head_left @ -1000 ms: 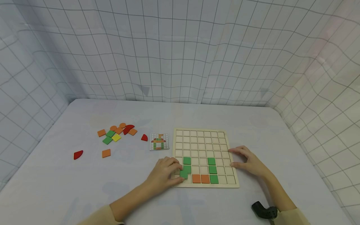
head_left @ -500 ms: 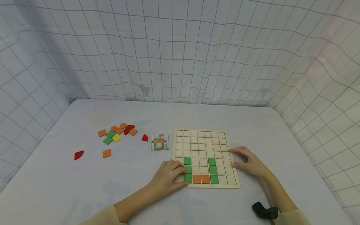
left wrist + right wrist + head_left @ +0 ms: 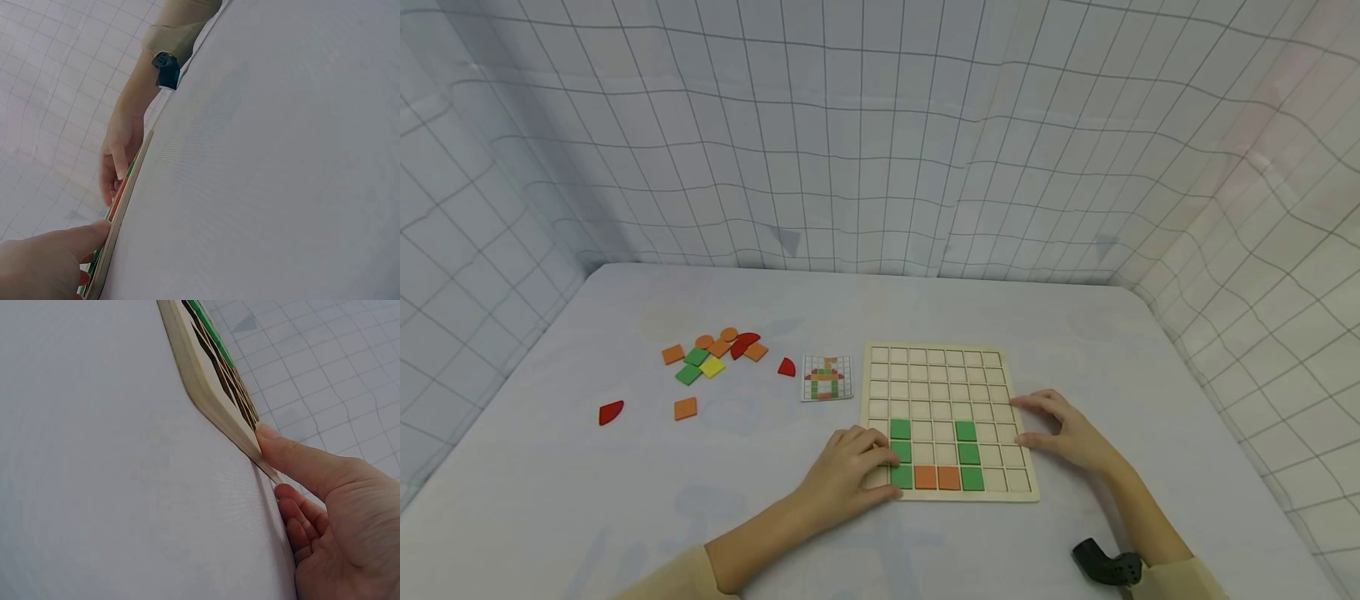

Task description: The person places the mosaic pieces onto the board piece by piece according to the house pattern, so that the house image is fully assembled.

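Observation:
A pale wooden grid board (image 3: 932, 388) lies flat on the table. Two columns of green square tiles fill some of its cells, with two orange squares (image 3: 925, 477) between them in the front row. The left hand (image 3: 844, 472) is at the front left of the board. Its thumb tip is at the front rim and its index fingertip lies by the front-left green tile (image 3: 902, 477), which sits in its cell. At the right rim, the right hand (image 3: 1063, 433) touches the board with thumb and index finger spread apart. In the right wrist view, the thumb (image 3: 294, 456) rests against the rim.
Left of the board lies a small pattern card (image 3: 826, 378). Farther left are loose pieces: orange squares, orange discs (image 3: 728, 334), green squares (image 3: 688, 374), a yellow square (image 3: 712, 367) and red curved pieces (image 3: 611, 412). A black device (image 3: 1107, 563) is at the right wrist.
The left hand has moved slightly right, and the green tile it held now sits in the front-row cell beside the orange squares. The right hand has stayed at the rim.

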### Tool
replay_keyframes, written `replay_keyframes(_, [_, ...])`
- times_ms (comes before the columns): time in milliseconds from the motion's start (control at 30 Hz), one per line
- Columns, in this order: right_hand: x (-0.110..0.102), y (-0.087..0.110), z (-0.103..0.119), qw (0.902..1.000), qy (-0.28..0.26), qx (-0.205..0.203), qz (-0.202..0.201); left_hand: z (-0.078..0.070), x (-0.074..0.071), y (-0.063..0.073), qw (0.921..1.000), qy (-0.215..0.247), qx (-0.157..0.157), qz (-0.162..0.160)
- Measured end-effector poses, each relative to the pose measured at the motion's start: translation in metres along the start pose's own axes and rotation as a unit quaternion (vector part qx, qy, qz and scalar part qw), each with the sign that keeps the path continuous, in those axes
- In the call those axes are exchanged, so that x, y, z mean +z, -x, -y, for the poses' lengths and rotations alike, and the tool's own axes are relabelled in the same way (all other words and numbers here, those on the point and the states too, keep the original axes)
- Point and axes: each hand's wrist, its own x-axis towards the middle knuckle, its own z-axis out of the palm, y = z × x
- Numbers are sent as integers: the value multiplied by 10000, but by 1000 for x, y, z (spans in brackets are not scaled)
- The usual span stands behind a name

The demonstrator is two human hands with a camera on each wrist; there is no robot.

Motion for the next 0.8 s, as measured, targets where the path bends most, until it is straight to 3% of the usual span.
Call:
replay_keyframes(200, [0,0,0,10000,-20,-60,-8,1,-3,-2,10000,-16,-27,22])
replay_keyframes(333, [1,0,-1,10000,-2,-46,-12,15,-18,-8,9996,-79,-130,-258])
replay_keyframes(467, [1,1,-2,10000,-6,-9,-23,49,-45,-14,9970,-166,-395,-651])
replay_keyframes(600, [1,1,-1,10000,7,-35,-23,87,-68,-11,9917,-315,-805,-947])
replay_keyframes(800, [0,0,2,10000,28,-27,0,129,-85,-1,9879,-471,-1260,-775])
